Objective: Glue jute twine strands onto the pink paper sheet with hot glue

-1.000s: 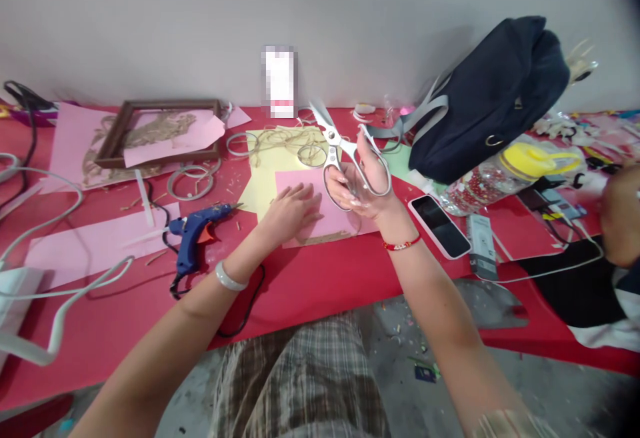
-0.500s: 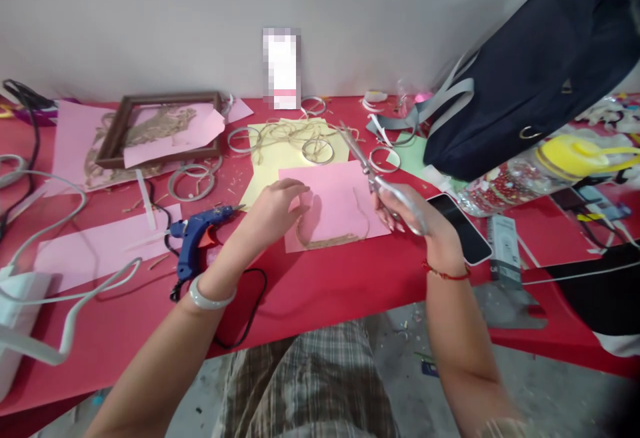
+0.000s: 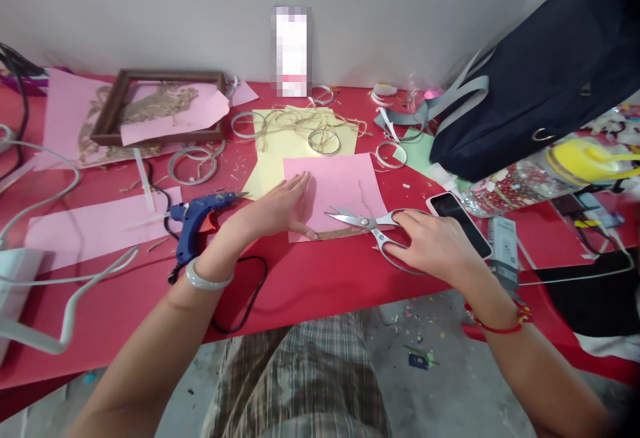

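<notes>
Twine (image 3: 341, 233) is thickly lining only the near edge of the pink sheet (image 3: 333, 181), the right hand (image 3: 435, 245) gripping scissors (image 3: 368, 223) there, the left hand (image 3: 273, 210) lying spread over the left edge.

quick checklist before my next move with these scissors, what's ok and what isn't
1. Scissors held by the handles in the right hand: ok.
2. Left hand on the pink sheet: ok, fingers along its left side.
3. Left thumb apart from the blades: ok, a gap shows, though the tips point toward that hand.
4. Blades lifted off the sheet: cannot tell from this view.
5. Glue gun out of the scissors' way: ok, it lies left of the sheet.
6. Glue gun cool: cannot tell.
</notes>
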Demonstrator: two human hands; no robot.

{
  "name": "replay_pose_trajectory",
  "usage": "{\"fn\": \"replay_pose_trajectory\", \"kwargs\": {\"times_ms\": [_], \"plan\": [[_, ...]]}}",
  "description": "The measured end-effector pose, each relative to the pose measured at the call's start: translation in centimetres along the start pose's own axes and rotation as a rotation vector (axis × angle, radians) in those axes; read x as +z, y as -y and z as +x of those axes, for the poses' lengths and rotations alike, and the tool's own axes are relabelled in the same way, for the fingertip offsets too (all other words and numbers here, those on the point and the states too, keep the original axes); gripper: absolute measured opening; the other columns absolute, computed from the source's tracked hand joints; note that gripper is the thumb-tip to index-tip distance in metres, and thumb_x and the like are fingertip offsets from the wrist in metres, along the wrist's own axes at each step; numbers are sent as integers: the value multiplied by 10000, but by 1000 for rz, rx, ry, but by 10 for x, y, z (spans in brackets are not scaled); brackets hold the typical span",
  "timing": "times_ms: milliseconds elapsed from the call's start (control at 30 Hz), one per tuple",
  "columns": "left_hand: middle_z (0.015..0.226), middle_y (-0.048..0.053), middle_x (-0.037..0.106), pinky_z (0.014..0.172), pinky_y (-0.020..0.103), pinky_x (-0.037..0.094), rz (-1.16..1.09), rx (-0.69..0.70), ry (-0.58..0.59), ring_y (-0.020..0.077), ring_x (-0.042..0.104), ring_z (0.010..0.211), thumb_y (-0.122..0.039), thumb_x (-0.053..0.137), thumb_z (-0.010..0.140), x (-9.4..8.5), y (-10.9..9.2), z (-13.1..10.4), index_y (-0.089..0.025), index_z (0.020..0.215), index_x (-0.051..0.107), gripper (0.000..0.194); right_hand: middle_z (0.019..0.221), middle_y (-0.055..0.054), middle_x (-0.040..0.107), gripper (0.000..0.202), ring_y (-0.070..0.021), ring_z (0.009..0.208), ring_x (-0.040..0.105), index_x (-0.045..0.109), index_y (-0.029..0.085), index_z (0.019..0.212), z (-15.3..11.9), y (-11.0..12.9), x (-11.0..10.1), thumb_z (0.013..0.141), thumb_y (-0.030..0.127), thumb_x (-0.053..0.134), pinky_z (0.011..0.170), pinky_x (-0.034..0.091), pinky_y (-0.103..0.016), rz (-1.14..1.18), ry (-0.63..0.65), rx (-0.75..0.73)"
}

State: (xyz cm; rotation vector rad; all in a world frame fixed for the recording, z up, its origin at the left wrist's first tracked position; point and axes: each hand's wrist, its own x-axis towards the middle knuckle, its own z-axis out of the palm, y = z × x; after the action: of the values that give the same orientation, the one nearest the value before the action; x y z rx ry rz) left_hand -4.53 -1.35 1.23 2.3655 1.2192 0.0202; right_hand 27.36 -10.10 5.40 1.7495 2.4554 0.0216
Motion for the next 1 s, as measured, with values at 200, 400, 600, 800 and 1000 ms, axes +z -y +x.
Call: {"fn": "replay_pose_trajectory", "kwargs": {"times_ms": [200,400,600,800,1000], "plan": [[1798,262,164,1345,481,330,-158,4,-48,410,258,1658,-571,865,827,-4,5,-2,-40,1737,148,1274,1023,-135,799,311,-295,809,722,724,185,1029,8,4,0,968,472,621,612,308,-346,-33,32,-8],[1789,259,211,1360,474,308,-180,2,-64,401,274,1657,-552,945,739,-4,12,-1,-56,1732,207,1333,1013,-121,815,286,-294,824,731,736,200,1000,15,9,-1,976,458,616,609,292,-339,-40,50,-22],[1776,285,230,1356,454,311,-193,13,-45,399,297,1653,-475,977,669,-7,14,0,16,1716,211,1388,1035,-128,827,303,-304,859,744,749,185,1018,21,17,1,983,461,630,605,289,-335,-5,62,-6],[1792,261,216,1353,439,310,-178,9,-10,410,304,1649,-635,857,700,-11,14,0,-5,1726,195,1373,1025,-109,832,268,-279,850,745,760,180,1002,19,22,3,963,426,661,608,306,-324,15,61,-8],[1802,248,188,1362,408,256,-175,-19,16,385,251,1673,-699,802,703,-11,13,0,6,1727,164,1398,911,-100,807,288,-255,782,724,760,166,991,10,15,4,944,432,661,601,287,-316,-55,32,-43]]}}
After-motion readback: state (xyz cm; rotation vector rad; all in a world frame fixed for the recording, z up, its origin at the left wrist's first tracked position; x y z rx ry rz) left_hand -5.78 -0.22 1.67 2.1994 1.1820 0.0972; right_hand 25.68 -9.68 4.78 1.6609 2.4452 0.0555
